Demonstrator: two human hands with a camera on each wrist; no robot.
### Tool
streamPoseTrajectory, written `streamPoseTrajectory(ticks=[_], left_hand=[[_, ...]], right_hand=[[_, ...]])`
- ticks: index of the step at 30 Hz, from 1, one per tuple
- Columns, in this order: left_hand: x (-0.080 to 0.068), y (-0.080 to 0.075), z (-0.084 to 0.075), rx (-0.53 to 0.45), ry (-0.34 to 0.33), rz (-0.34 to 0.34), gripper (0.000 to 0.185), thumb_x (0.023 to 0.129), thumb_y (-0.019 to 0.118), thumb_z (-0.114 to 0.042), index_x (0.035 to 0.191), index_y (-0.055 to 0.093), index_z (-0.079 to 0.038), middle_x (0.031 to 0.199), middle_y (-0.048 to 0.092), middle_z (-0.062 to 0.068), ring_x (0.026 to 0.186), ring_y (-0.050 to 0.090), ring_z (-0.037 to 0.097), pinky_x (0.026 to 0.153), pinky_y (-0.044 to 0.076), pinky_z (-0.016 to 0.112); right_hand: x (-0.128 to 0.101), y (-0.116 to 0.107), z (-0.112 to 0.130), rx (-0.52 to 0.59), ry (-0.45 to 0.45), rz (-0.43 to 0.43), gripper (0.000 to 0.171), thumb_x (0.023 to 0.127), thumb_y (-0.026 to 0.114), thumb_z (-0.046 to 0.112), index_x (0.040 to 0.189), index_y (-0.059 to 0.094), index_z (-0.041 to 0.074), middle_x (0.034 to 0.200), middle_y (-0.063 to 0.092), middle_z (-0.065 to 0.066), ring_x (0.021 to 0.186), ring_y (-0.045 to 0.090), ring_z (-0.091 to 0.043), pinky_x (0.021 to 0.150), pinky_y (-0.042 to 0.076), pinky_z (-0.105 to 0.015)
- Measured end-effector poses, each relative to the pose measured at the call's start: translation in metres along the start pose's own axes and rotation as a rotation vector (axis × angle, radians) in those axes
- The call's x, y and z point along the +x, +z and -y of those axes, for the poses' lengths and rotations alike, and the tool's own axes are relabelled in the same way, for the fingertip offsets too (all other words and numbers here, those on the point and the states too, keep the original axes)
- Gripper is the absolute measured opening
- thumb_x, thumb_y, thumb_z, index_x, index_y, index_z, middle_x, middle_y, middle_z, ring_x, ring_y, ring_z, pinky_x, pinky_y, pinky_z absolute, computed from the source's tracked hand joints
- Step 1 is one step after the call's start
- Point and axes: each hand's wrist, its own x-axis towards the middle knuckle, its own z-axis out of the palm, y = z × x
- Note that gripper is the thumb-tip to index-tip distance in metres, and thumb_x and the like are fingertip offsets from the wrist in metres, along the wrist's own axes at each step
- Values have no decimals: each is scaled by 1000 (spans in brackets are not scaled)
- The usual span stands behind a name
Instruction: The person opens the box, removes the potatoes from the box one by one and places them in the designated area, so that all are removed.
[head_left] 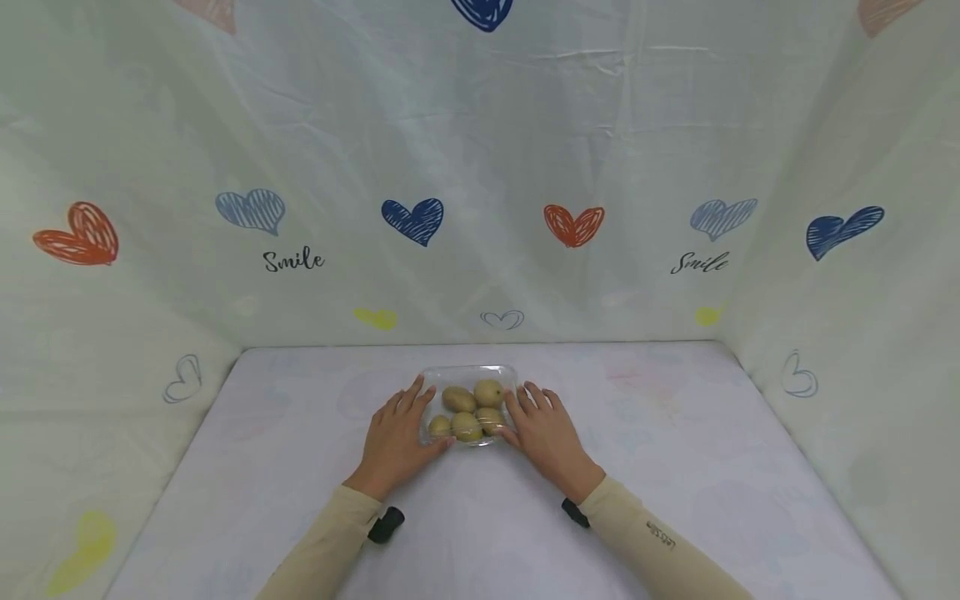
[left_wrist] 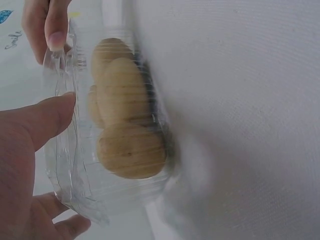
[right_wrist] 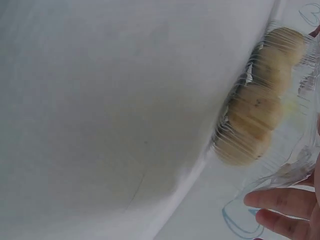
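A clear plastic container (head_left: pixel 442 379) with a rim stands on the table, holding several potatoes (head_left: pixel 459 398) with smooth, light-brown skin. My left hand (head_left: pixel 397 442) grips its left side, fingers along that edge and thumb at the near corner. On the opposite side my right hand (head_left: pixel 546 433) holds the rim, its thumb also toward the near edge. In the left wrist view, the left thumb (left_wrist: pixel 57 117) presses at the rim over the ribbed wall. The right wrist view shows the right fingers (right_wrist: pixel 282 205) at a corner, with part of that hand cut off by the frame.
A pale cloth covers the table (head_left: pixel 480 533). Behind and on both sides hangs a white curtain (head_left: pixel 495 125) printed with hearts and the word "Smile". Dark wrist devices (head_left: pixel 386 526) sit at both sleeve cuffs.
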Motion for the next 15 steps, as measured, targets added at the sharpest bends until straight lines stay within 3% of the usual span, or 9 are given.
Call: streamPoseTrajectory(ticks=[9,15], left_hand=[[-1,1,-1,1,0,9,82,89,83,-41,154,51,-2,168,36,19,144,44,51,112,40,69],[0,2,0,-6,1,0,81,89,82,-40,154,52,-2,168,37,19,144,44,51,112,40,69]], right_hand=[[0,5,-3,7,-25,-36,59,95,66,54,128,69,5,113,77,-15,113,68,-30,92,57,-41],[-1,3,-6,51,10,-6,63,91,73,56,132,70,8,118,77,-13,113,69,-29,90,58,-41]])
